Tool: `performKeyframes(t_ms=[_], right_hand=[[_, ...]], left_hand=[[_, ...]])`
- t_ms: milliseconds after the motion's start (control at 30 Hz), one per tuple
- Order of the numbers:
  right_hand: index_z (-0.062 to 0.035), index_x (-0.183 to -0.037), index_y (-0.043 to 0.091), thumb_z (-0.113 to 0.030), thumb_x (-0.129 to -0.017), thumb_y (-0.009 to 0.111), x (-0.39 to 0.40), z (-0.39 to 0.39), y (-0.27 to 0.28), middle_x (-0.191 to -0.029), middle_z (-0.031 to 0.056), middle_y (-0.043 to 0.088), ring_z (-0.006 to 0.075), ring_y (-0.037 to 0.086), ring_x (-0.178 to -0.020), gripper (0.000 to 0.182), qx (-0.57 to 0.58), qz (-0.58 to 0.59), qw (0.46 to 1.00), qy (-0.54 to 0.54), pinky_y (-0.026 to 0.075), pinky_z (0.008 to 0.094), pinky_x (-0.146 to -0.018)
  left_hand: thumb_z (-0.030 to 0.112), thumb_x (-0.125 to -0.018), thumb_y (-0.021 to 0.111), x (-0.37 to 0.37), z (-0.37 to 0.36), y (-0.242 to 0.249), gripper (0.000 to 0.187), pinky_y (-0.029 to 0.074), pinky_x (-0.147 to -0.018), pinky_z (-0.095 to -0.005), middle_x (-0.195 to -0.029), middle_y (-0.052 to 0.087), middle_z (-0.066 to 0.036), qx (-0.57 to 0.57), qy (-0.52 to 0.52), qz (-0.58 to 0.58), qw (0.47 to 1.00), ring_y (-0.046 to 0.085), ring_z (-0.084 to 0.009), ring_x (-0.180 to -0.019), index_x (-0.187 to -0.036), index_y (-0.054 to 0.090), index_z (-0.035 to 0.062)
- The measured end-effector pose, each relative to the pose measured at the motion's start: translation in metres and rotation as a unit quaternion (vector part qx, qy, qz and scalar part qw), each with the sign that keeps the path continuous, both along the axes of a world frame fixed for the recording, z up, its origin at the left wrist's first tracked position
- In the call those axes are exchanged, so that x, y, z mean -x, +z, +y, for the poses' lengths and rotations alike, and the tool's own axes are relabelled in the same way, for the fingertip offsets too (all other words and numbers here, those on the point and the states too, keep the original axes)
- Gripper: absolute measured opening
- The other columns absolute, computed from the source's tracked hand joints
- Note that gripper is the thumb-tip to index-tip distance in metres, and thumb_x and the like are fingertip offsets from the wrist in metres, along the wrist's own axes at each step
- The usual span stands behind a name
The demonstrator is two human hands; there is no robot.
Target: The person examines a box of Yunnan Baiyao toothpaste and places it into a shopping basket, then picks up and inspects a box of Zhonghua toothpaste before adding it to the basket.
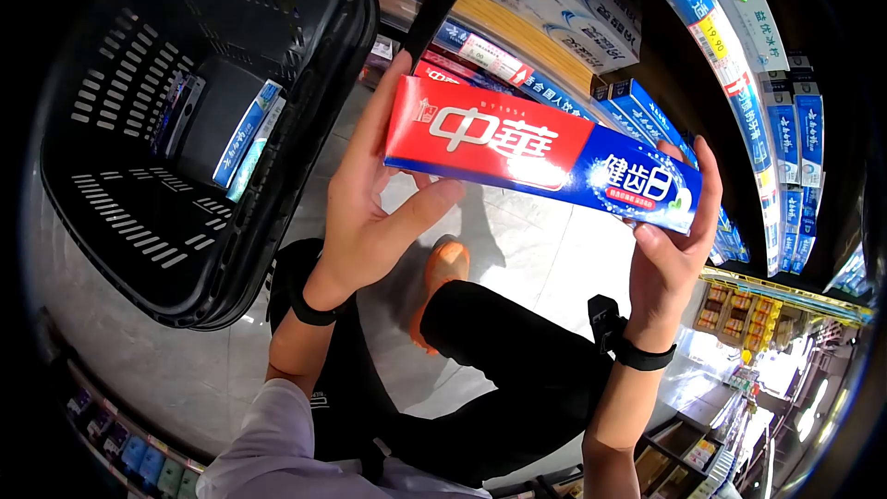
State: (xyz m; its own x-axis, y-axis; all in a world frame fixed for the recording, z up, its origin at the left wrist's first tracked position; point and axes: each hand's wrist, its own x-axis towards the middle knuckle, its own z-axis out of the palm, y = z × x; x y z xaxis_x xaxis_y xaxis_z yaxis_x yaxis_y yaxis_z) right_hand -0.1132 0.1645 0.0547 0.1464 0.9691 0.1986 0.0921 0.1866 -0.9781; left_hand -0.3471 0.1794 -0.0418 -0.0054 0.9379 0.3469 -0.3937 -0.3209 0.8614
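A red and blue toothpaste box (pixel 536 150) with white lettering is held up between my two hands, its long front face toward me and its right end slightly lower. My left hand (pixel 374 208) grips the red end, thumb along the lower edge and fingers partly hidden behind the box. At the blue end, my right hand (pixel 673 245) pinches the box with its thumb below and a finger around the end. Behind the box, the edge of another red box (pixel 432 72) shows on the shelf.
On the left is a black shopping basket (pixel 208 249) with slim boxes (pixel 248 143) inside. Shelves of toothpaste boxes (pixel 799 143) with price strips (pixel 716 42) curve along the top and right. My bent leg (pixel 517 337) and orange shoe (pixel 447 268) are below, over grey tiles (pixel 388 337).
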Motion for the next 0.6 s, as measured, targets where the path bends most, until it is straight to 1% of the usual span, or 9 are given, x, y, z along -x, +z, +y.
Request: performKeyframes(t_ms=[133, 233, 300, 333, 367, 433, 467, 567, 600], right_hand=[[-0.0038, -0.136, 0.034, -0.003, -0.058, 0.078, -0.003, -0.002, -0.001, -0.126, 0.0191, 0.049, 0.0243, 0.054, -0.112, 0.09, 0.0, 0.036, 0.999, -0.004, 0.046, 0.0357, -0.095], [-0.003, -0.136, 0.034, -0.01, -0.061, 0.077, -0.007, -0.002, -0.003, -0.121, 0.0178, 0.052, 0.0225, 0.057, -0.104, 0.087, -0.008, 0.02, 0.999, -0.023, 0.051, 0.0305, -0.083], [-0.0017, -0.136, 0.034, -0.019, -0.064, 0.076, -0.01, -0.003, 0.002, -0.114, 0.0157, 0.055, 0.0197, 0.06, -0.093, 0.085, 0.041, 0.042, 0.998, -0.01, 0.052, 0.0244, -0.066], [-0.0009, -0.136, 0.034, -0.028, -0.067, 0.074, -0.006, -0.002, 0.001, -0.108, 0.0134, 0.056, 0.0173, 0.061, -0.084, 0.085, 0.037, 0.03, 0.999, -0.026, 0.046, 0.0207, -0.054], [-0.0009, -0.136, 0.034, -0.028, -0.067, 0.074, -0.007, -0.002, 0.001, -0.108, 0.0134, 0.056, 0.0173, 0.061, -0.084, 0.085, 0.039, 0.031, 0.998, -0.025, 0.046, 0.0207, -0.054], [-0.0006, -0.136, 0.034, -0.03, -0.069, 0.074, -0.008, -0.001, 0.0, -0.113, 0.0146, 0.055, 0.0177, 0.06, -0.092, 0.084, 0.036, 0.048, 0.998, -0.011, 0.05, 0.0223, -0.066], [-0.0003, -0.136, 0.034, -0.035, -0.075, 0.071, -0.007, 0.0, -0.003, -0.118, 0.0151, 0.053, 0.0181, 0.058, -0.101, 0.079, 0.017, 0.018, 1.0, -0.011, 0.049, 0.0257, -0.082], [0.0, -0.136, 0.034, -0.038, -0.082, 0.065, -0.008, -0.004, -0.005, -0.123, 0.0148, 0.051, 0.0184, 0.055, -0.107, 0.073, 0.033, -0.012, 0.999, -0.024, 0.044, 0.03, -0.093], [0.0001, -0.136, 0.035, -0.038, -0.085, 0.061, -0.008, -0.004, -0.005, -0.125, 0.0136, 0.05, 0.0178, 0.056, -0.107, 0.068, 0.03, -0.019, 0.999, -0.03, 0.045, 0.0294, -0.091]], left_hand=[[0.006, -0.075, 0.071, -0.003, -0.001, 0.005, 0.086, 0.043, -0.075, -0.0222, -0.129, 0.047, -0.011, -0.006, -0.007, -0.011, 1.0, 0.054, -0.0116, -0.1, -0.144, 0.019, 0.0009], [0.003, -0.073, 0.072, -0.004, -0.001, 0.0, 0.088, 0.043, -0.076, -0.0223, -0.13, 0.046, -0.011, -0.022, -0.019, 0.036, 0.999, 0.052, -0.0115, -0.102, -0.144, 0.02, 0.0025], [0.005, -0.071, 0.074, -0.007, -0.002, -0.002, 0.09, 0.044, -0.081, -0.0249, -0.128, 0.046, -0.011, -0.002, -0.026, 0.029, 0.999, 0.052, -0.0138, -0.105, -0.144, 0.022, 0.0037], [0.007, -0.07, 0.076, -0.008, 0.0, -0.002, 0.091, 0.044, -0.084, -0.027, -0.127, 0.046, -0.011, -0.016, -0.022, 0.036, 0.999, 0.052, -0.016, -0.108, -0.144, 0.023, 0.004], [0.009, -0.069, 0.077, -0.008, 0.0, -0.003, 0.091, 0.044, -0.087, -0.0291, -0.125, 0.045, -0.011, -0.03, -0.016, 0.042, 0.999, 0.052, -0.0182, -0.11, -0.143, 0.024, 0.0044], [0.011, -0.069, 0.078, -0.009, 0.0, -0.002, 0.091, 0.044, -0.092, -0.0326, -0.124, 0.043, -0.011, -0.052, 0.01, 0.068, 0.996, 0.051, -0.0215, -0.113, -0.143, 0.025, 0.005], [0.01, -0.069, 0.077, -0.01, 0.0, -0.004, 0.09, 0.044, -0.093, -0.0325, -0.125, 0.043, -0.012, -0.053, 0.027, 0.065, 0.996, 0.051, -0.0215, -0.113, -0.143, 0.026, 0.0051], [0.01, -0.072, 0.075, -0.008, 0.001, -0.01, 0.086, 0.042, -0.096, -0.0335, -0.125, 0.043, -0.012, -0.049, 0.053, 0.101, 0.992, 0.05, -0.0211, -0.114, -0.143, 0.026, 0.0051], [0.01, -0.073, 0.074, -0.009, 0.0, -0.008, 0.084, 0.042, -0.096, -0.0332, -0.124, 0.044, -0.012, -0.029, 0.026, 0.062, 0.997, 0.05, -0.021, -0.115, -0.143, 0.027, 0.005]])
